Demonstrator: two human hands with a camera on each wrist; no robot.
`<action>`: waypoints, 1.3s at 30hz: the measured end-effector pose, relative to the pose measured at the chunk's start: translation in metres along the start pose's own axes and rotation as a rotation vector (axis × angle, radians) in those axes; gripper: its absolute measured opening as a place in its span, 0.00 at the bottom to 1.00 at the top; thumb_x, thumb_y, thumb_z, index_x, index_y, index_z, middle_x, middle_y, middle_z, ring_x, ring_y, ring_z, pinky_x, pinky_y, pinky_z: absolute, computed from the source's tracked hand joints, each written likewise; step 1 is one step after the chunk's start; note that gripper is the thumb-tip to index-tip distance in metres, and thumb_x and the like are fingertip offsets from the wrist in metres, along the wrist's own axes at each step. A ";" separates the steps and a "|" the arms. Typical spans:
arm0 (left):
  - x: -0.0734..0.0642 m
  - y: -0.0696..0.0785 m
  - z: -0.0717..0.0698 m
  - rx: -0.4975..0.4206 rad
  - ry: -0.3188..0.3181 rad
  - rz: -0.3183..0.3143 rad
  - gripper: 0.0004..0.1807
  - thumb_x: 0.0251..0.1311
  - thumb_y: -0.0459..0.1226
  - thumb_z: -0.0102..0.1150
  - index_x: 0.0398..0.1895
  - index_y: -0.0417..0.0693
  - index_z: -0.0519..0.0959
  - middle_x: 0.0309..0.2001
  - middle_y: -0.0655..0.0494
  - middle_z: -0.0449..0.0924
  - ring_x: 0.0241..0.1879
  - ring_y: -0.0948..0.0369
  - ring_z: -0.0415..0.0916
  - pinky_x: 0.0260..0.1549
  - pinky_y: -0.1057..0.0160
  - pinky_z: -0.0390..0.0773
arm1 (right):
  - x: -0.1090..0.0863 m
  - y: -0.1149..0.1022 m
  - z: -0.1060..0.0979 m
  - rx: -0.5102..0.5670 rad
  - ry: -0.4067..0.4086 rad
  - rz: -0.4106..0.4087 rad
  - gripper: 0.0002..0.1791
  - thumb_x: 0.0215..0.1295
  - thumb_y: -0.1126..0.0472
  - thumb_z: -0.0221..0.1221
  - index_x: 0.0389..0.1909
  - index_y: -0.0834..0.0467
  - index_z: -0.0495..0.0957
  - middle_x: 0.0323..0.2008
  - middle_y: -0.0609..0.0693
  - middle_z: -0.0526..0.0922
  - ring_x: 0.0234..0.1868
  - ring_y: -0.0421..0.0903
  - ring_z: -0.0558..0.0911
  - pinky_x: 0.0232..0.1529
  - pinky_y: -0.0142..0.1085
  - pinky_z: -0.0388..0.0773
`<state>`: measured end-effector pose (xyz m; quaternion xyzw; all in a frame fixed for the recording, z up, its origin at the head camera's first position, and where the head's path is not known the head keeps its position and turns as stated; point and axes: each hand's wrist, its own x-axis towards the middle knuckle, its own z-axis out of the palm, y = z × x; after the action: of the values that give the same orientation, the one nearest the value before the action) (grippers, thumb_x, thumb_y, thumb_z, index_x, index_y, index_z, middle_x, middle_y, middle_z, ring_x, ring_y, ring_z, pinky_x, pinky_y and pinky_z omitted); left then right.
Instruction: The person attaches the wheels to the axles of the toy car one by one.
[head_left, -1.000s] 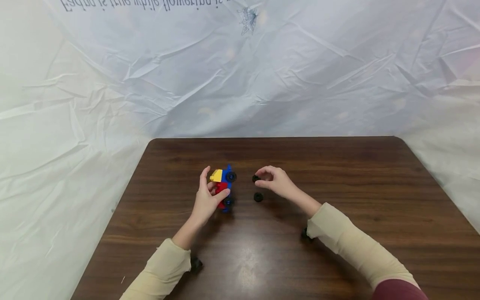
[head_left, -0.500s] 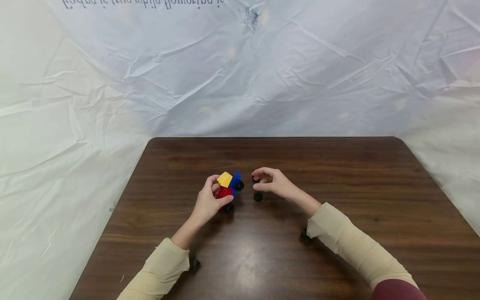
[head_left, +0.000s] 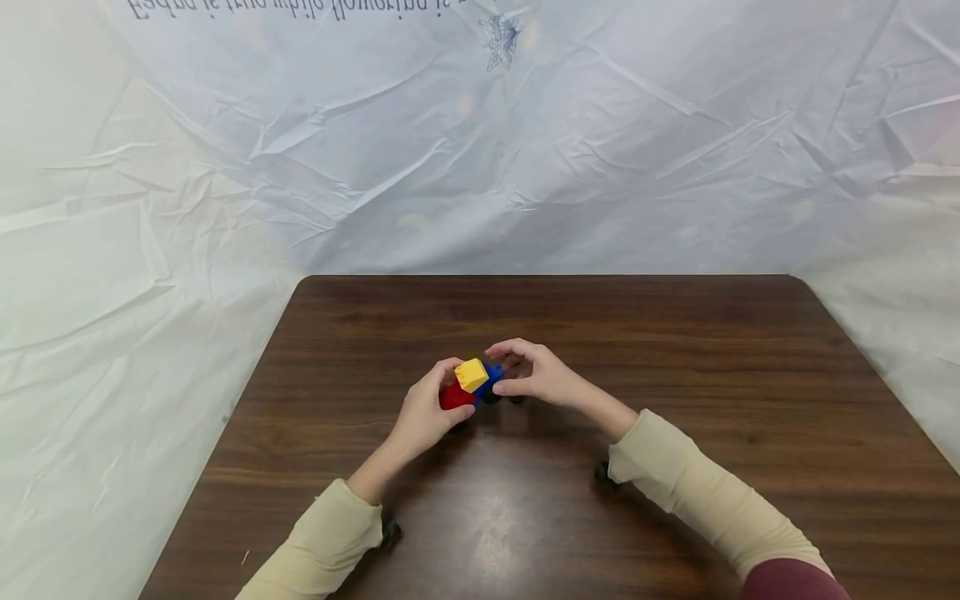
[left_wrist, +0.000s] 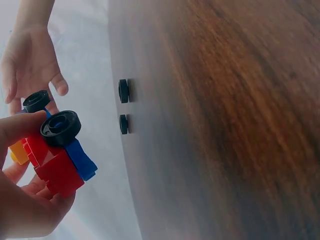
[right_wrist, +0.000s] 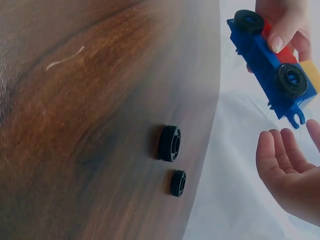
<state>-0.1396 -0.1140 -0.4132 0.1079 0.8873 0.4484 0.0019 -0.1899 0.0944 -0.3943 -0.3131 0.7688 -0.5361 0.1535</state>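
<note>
My left hand [head_left: 429, 410] grips a toy car, thumb along its side and fingers around the red block body [left_wrist: 52, 170]. The toy car [right_wrist: 272, 67] has a blue base with a small hook at one end, a yellow block [head_left: 471, 375] on top and black wheels [left_wrist: 61, 128]. Its hooked end points at my right hand [head_left: 543, 377]. The fingers of that hand are spread and gently bent, with nothing in them, right at the hook in the right wrist view. Two loose black wheels, a nearer one [right_wrist: 170, 143] and a farther one [right_wrist: 178, 183], stand on the table below.
The brown wooden table [head_left: 675, 333] has rounded far corners. Behind it and at the sides hangs a wrinkled white sheet [head_left: 480, 167] with printed writing. A small dark object sits at each sleeve cuff, one at the left cuff [head_left: 391, 533] and one at the right cuff [head_left: 604, 474].
My left hand has turned the toy car and carried it rightward to my right hand. The right hand has shifted slightly left from above the loose wheels, its fingers opening wider.
</note>
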 end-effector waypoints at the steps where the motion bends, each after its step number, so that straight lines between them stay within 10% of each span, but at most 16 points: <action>1: 0.000 0.001 0.000 0.015 -0.003 0.007 0.32 0.42 0.33 0.67 0.53 0.52 0.65 0.47 0.53 0.75 0.44 0.57 0.73 0.46 0.56 0.75 | 0.000 -0.001 0.001 -0.010 -0.005 -0.006 0.26 0.53 0.62 0.61 0.53 0.64 0.66 0.50 0.60 0.70 0.44 0.56 0.72 0.40 0.42 0.77; 20: -0.003 0.008 0.005 0.197 -0.009 0.136 0.31 0.40 0.33 0.68 0.52 0.47 0.67 0.46 0.51 0.74 0.44 0.57 0.73 0.45 0.55 0.75 | -0.005 -0.003 0.011 -0.176 -0.013 -0.029 0.22 0.51 0.59 0.62 0.48 0.58 0.71 0.42 0.52 0.73 0.40 0.45 0.72 0.38 0.32 0.76; 39: 0.000 -0.010 -0.005 0.146 0.212 0.120 0.28 0.46 0.39 0.65 0.52 0.43 0.70 0.49 0.48 0.73 0.47 0.52 0.72 0.44 0.51 0.73 | -0.020 -0.001 0.015 -0.279 0.299 -0.150 0.23 0.45 0.65 0.65 0.45 0.62 0.72 0.44 0.55 0.73 0.38 0.49 0.75 0.35 0.40 0.76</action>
<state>-0.1424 -0.1232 -0.4178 0.1125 0.9046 0.3911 -0.1267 -0.1654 0.0960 -0.4011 -0.3045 0.8244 -0.4747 -0.0474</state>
